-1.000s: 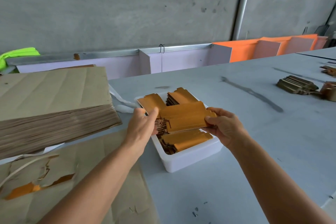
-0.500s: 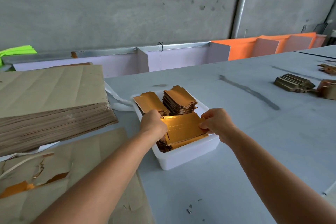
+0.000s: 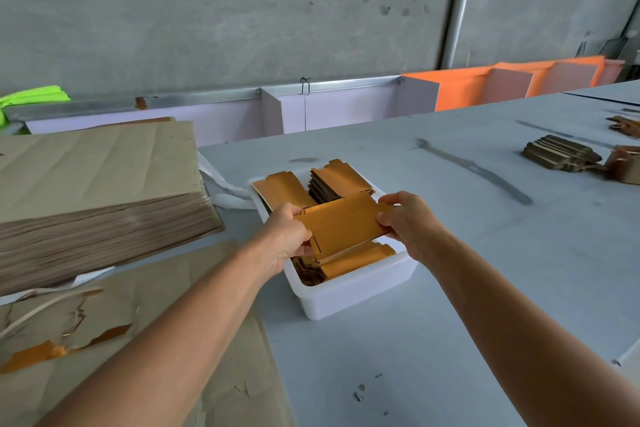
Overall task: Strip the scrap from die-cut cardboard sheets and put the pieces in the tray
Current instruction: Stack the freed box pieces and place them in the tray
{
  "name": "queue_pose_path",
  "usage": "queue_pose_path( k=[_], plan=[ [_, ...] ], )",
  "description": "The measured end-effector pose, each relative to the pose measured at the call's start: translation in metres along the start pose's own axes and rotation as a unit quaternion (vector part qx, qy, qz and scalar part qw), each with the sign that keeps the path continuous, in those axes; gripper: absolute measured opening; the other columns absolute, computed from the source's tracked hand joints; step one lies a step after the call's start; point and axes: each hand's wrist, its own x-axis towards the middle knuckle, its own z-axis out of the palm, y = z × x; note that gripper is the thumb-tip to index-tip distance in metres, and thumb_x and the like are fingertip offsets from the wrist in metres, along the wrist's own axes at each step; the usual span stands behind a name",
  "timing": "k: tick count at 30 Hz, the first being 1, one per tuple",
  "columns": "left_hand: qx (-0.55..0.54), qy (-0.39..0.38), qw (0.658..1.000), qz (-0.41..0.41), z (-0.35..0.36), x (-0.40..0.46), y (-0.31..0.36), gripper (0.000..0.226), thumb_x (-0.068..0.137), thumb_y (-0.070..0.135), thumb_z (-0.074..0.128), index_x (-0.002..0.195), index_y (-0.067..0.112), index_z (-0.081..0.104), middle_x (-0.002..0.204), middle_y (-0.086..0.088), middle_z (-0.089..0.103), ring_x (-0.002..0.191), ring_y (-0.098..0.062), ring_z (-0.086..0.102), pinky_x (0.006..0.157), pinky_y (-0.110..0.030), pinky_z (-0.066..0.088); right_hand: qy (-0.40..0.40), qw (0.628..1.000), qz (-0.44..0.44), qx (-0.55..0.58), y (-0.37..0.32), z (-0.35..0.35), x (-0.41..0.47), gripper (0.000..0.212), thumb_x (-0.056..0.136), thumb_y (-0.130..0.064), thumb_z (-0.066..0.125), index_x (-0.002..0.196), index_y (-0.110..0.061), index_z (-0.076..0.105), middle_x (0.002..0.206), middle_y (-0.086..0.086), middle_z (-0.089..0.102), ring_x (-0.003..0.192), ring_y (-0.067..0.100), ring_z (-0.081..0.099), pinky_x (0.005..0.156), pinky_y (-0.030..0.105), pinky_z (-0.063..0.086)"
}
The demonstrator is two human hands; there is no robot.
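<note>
Change: half a second ago both hands were low in the tray, pressing the gold batch onto the pile. Now the batch (image 3: 343,230) is lifted again, held tilted just above the tray's near half. Judged: the pieces are not seated yet; the person seems to be squaring them before laying them down.

Left of the grip: one tall stack of brown sheets (image 3: 97,198) on the bench (image 3: 485,253). Nearer the camera, one flat brown sheet (image 3: 194,340) with one torn gold scrap frame (image 3: 52,347) on it.

Left hand (image 3: 285,239): its grip is clamped on the batch's left edge, fingers curled under. Exact piece count in the batch cannot be told; edges show several.

Under and behind the grip: one white tray (image 3: 346,295). Inside it, three groups of gold pieces besides the held batch: one leaning at the far left (image 3: 280,189), one upright stack at the far right (image 3: 337,182), one flat pile at the near end (image 3: 356,260).

Right hand (image 3: 408,222): its grip pinches the batch's right edge.

Far right of the grip, well apart: one dull-gold stack (image 3: 559,152), plus more loose cardboard at the frame edge, too cut off to count.
</note>
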Motion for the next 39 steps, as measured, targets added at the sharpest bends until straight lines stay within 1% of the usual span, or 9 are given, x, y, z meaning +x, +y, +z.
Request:
queue_pose_path(
  k=[4, 8, 13, 18, 20, 25, 31, 36, 39],
  plan=[
    [0.019, -0.007, 1.000, 0.012, 0.004, -0.001, -0.003, 0.030, 0.094, -0.003, 0.044, 0.119, 0.013, 0.046, 0.103, -0.010, 0.056, 0.095, -0.023, 0.059, 0.087, -0.042, 0.055, 0.007, 1.000, 0.008, -0.026, 0.007, 0.007, 0.000, 0.030, 0.092, 0.004, 0.047, 0.113, -0.017, 0.052, 0.093, 0.001, 0.051, 0.098, 0.023, 0.055, 0.087, 0.035, 0.052],
    [0.066, -0.004, 0.998, 0.022, 0.007, 0.000, -0.008, 0.030, 0.096, 0.001, 0.046, 0.122, 0.015, 0.044, 0.107, -0.011, 0.057, 0.100, -0.026, 0.060, 0.091, -0.046, 0.052, 0.014, 0.998, -0.003, -0.056, 0.012, 0.009, -0.004, 0.031, 0.093, 0.004, 0.042, 0.110, -0.020, 0.053, 0.100, 0.001, 0.050, 0.099, 0.022, 0.051, 0.089, 0.036, 0.050],
    [-0.059, 0.020, 0.998, -0.013, 0.008, -0.005, -0.002, 0.030, 0.089, -0.008, 0.053, 0.113, 0.010, 0.052, 0.105, -0.013, 0.057, 0.084, -0.023, 0.061, 0.062, -0.034, 0.057, 0.037, 0.992, 0.060, 0.109, 0.008, 0.002, -0.004, 0.022, 0.090, 0.007, 0.053, 0.110, 0.000, 0.058, 0.101, 0.013, 0.056, 0.092, 0.025, 0.059, 0.081, 0.034, 0.054],
    [-0.171, 0.016, 0.985, -0.029, 0.017, -0.010, 0.004, 0.034, 0.086, -0.013, 0.055, 0.113, 0.007, 0.051, 0.104, -0.014, 0.058, 0.085, -0.026, 0.062, 0.057, -0.031, 0.056, 0.015, 0.965, 0.094, 0.245, -0.001, 0.008, -0.012, 0.013, 0.087, 0.000, 0.064, 0.097, 0.005, 0.059, 0.094, 0.017, 0.067, 0.079, 0.024, 0.069, 0.068, 0.031, 0.057],
    [-0.194, 0.029, 0.980, -0.026, 0.019, -0.010, 0.005, 0.037, 0.086, -0.013, 0.057, 0.116, 0.007, 0.048, 0.106, -0.013, 0.057, 0.082, -0.025, 0.063, 0.057, -0.030, 0.057, -0.015, 0.970, 0.092, 0.226, -0.003, 0.013, -0.018, 0.007, 0.086, 0.001, 0.064, 0.090, 0.003, 0.059, 0.085, 0.016, 0.068, 0.069, 0.022, 0.069, 0.058, 0.029, 0.056],
    [-0.162, -0.010, 0.987, -0.011, 0.023, -0.014, 0.004, 0.042, 0.088, -0.008, 0.057, 0.124, 0.008, 0.043, 0.112, -0.014, 0.057, 0.073, -0.023, 0.068, 0.061, -0.030, 0.059, -0.051, 0.990, 0.047, 0.122, -0.004, 0.027, -0.025, 0.018, 0.093, 0.004, 0.049, 0.085, -0.011, 0.055, 0.084, 0.007, 0.065, 0.080, 0.023, 0.066, 0.070, 0.034, 0.056],
    [-0.045, -0.015, 0.999, 0.015, 0.016, -0.013, 0.006, 0.027, 0.102, 0.028, 0.038, 0.125, 0.016, 0.045, 0.122, -0.011, 0.052, 0.102, -0.027, 0.059, 0.069, -0.034, 0.059, -0.069, 0.996, 0.011, 0.060, -0.007, 0.033, -0.033, 0.024, 0.099, -0.003, 0.039, 0.091, -0.022, 0.051, 0.092, 0.006, 0.063, 0.085, 0.025, 0.062, 0.078, 0.037, 0.054],
    [0.021, -0.049, 0.998, 0.042, 0.024, -0.017, 0.006, 0.015, 0.103, 0.023, 0.034, 0.118, 0.022, 0.038, 0.113, -0.004, 0.048, 0.095, -0.022, 0.056, 0.066, -0.030, 0.059, -0.069, 0.998, 0.014, 0.007, -0.001, 0.041, -0.036, 0.027, 0.096, 0.000, 0.036, 0.112, -0.016, 0.050, 0.102, 0.012, 0.064, 0.092, 0.030, 0.061, 0.077, 0.037, 0.053],
    [-0.022, -0.042, 0.999, 0.011, 0.023, -0.017, 0.006, 0.015, 0.102, 0.020, 0.035, 0.111, 0.017, 0.046, 0.109, -0.009, 0.055, 0.099, -0.027, 0.059, 0.079, -0.040, 0.057, -0.072, 0.997, 0.025, 0.000, -0.003, 0.033, -0.037, 0.027, 0.099, -0.002, 0.035, 0.094, -0.022, 0.053, 0.087, 0.005, 0.062, 0.083, 0.026, 0.062, 0.076, 0.034, 0.053]
  ],
)
